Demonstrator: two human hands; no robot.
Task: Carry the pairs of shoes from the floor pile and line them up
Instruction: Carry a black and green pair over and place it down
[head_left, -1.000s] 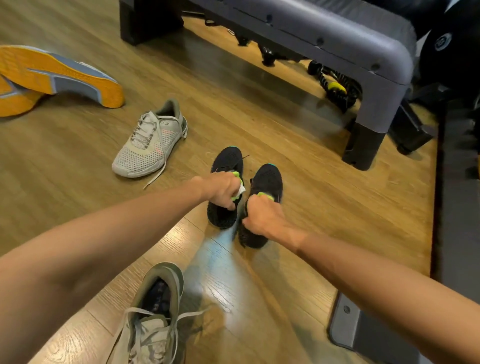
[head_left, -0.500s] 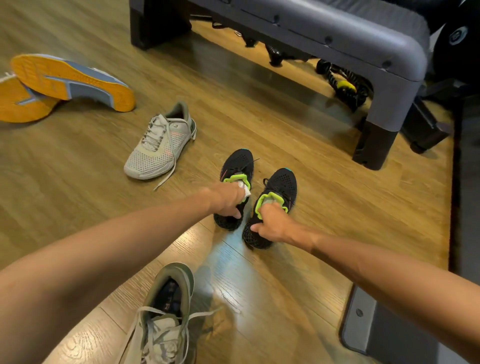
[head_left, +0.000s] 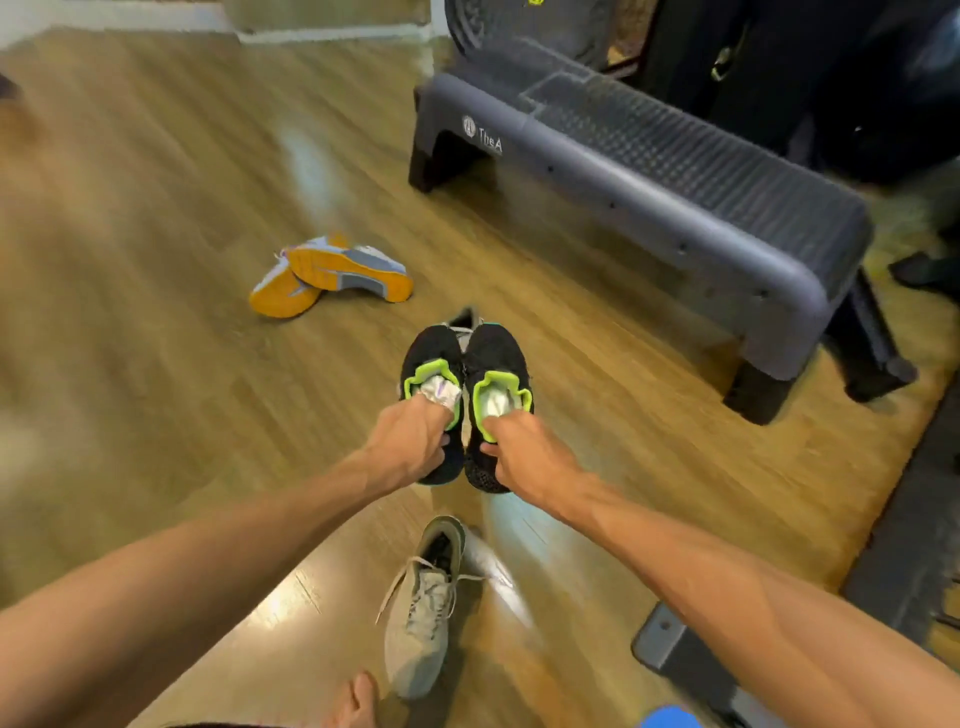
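A: Which step is this?

B: The carry, I'd say. The left hand (head_left: 410, 441) grips the heel collar of the left black sneaker (head_left: 434, 364), and the right hand (head_left: 524, 452) grips the collar of the right black sneaker (head_left: 498, 358). Both hands are clenched on the lime-green rims, and the two shoes hang side by side, touching, above the wooden floor (head_left: 156, 364).

A: Off the floor for sure?

B: It looks so; the picture is blurred, so I'd call that a judgement.

A: What does the next move need?

B: A bare stretch of floor, perhaps along the grey step bench (head_left: 649, 171), and both shoes set down together with toes level, so the pair starts a straight row.

A: What differs from half a second ago?

B: Then the pair sat on the floor, slightly splayed. Now the shoes are raised and pressed together, and the view has swung: the orange-soled sneakers (head_left: 332, 275) sit mid-floor instead of far left, and one grey sneaker (head_left: 421, 613) lies near the person's feet.
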